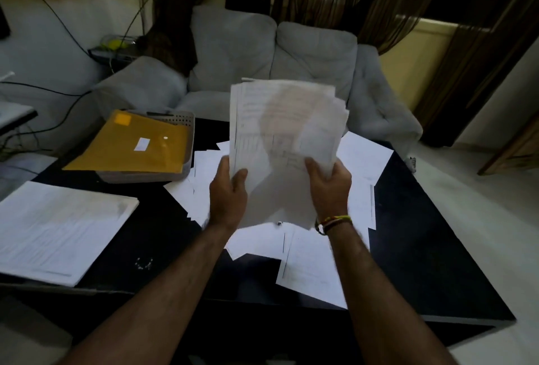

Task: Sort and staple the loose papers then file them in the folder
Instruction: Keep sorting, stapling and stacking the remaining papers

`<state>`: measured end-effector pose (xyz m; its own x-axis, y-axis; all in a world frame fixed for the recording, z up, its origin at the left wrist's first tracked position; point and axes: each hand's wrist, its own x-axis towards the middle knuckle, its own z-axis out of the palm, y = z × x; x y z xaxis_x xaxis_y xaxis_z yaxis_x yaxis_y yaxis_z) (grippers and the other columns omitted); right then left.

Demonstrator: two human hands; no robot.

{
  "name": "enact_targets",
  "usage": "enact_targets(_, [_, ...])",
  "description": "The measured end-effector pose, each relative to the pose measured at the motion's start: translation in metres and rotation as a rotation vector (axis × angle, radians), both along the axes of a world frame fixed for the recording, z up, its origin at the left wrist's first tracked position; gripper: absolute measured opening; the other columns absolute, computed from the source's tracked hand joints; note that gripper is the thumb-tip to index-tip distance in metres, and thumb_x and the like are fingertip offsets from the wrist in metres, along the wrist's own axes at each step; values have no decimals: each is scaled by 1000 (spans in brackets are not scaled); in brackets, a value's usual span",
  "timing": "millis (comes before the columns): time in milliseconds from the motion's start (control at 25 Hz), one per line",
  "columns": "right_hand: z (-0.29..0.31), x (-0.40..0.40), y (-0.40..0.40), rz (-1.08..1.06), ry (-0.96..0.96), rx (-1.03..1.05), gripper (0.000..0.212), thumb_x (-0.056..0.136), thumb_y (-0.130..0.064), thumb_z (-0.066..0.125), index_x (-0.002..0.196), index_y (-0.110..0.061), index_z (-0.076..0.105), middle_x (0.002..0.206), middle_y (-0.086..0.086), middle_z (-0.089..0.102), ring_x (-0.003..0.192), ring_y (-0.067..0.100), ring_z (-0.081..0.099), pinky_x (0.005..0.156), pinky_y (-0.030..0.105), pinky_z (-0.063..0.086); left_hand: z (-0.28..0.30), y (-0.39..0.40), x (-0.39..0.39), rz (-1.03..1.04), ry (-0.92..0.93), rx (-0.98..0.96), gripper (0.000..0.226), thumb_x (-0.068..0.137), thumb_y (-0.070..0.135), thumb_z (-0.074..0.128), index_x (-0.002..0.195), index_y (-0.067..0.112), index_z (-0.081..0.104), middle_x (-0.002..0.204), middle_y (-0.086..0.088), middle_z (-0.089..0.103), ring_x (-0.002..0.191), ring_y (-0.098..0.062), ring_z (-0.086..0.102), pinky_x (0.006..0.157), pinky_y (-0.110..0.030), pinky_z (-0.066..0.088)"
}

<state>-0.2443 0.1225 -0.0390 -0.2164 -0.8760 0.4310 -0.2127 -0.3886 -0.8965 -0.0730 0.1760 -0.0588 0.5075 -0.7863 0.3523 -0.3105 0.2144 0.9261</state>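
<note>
I hold a bundle of white printed sheets [284, 134] upright above the middle of the black table [423, 248]. My left hand [229, 192] grips its lower left edge, thumb on the front. My right hand [328, 185] grips the lower right edge. The sheets are fanned unevenly and blurred. Loose white papers [315, 262] lie scattered on the table beneath my hands. A yellow folder [131, 142] lies on a grey tray [180, 119] at the back left. A neat white stack [58, 227] sits at the left front. No stapler is visible.
A grey sofa [291, 52] stands right behind the table. Cables and a small shelf [113, 52] are at the far left by the wall. Dark curtains hang behind the sofa. A small dark object [280, 222] lies on the papers near my right wrist.
</note>
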Motion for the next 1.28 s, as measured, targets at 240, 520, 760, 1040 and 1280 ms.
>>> enact_targets(240, [-15, 23, 25, -134, 111, -206, 40, 82, -29, 76, 110, -6, 61, 94, -5, 62, 83, 14, 63, 70, 12, 51, 5, 7, 6, 74, -95, 15, 63, 86, 45, 65, 136, 26, 31, 136, 4, 50, 117, -19, 54, 87, -30, 51])
enact_targets(520, [14, 30, 9, -154, 279, -391, 55, 91, -23, 67, 140, -14, 44, 132, 1, 52, 111, 8, 52, 91, 12, 48, 35, -4, 12, 240, -422, -302, 61, 94, 18, 62, 147, 11, 32, 135, -8, 48, 113, 17, 37, 80, 2, 41])
enact_targets(760, [17, 36, -1, -218, 353, -477, 34, 85, -25, 74, 114, -8, 64, 110, 8, 60, 98, 12, 56, 85, 17, 50, 33, -11, 26, 268, -410, -328, 34, 99, 21, 52, 132, 12, 53, 123, -11, 55, 106, 2, 45, 79, -17, 54])
enact_targets(1040, [-37, 35, 13, 21, 38, 119, 49, 70, -32, 85, 107, -5, 68, 93, 4, 71, 86, 19, 70, 73, 37, 60, -12, 10, -1, 210, 71, 144, 46, 91, 34, 62, 129, 9, 50, 121, -10, 61, 111, -26, 60, 74, -18, 45])
enact_targets(1280, [-16, 62, 15, -136, 100, -140, 27, 82, -28, 76, 83, -2, 70, 72, 6, 67, 62, 13, 59, 57, 23, 49, 11, 4, -8, 311, 108, -37, 40, 88, 30, 68, 120, 7, 60, 109, 5, 62, 99, -10, 58, 70, 0, 38])
